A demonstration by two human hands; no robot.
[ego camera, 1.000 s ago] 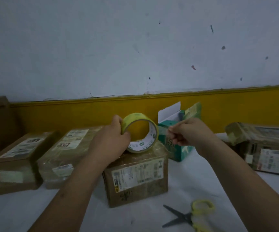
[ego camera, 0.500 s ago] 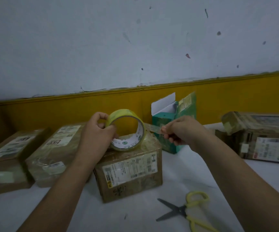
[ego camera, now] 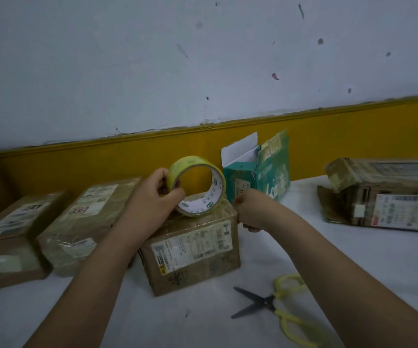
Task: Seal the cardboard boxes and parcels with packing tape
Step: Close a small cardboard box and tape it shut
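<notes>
Head view: your left hand (ego camera: 152,199) grips the round yellow tape roll (ego camera: 218,187), which stands on top of the middle brown cardboard box (ego camera: 193,249). Your right hand (ego camera: 249,209) curls at the box's right edge; what it holds, I cannot tell.

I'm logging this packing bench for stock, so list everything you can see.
tape roll: 1, yellow, standing on middle box
middle box: 1, brown, table centre
left boxes: 2, brown, table's left
right parcels: count unclear, brown, table's right
green box: 1, teal, flap open, behind middle box
scissors: 1, yellow handles, open, front right
table: 1, white
wall: 1, white, yellow band below
left hand: grips tape roll
right hand: at middle box's right edge, grip unclear
</notes>
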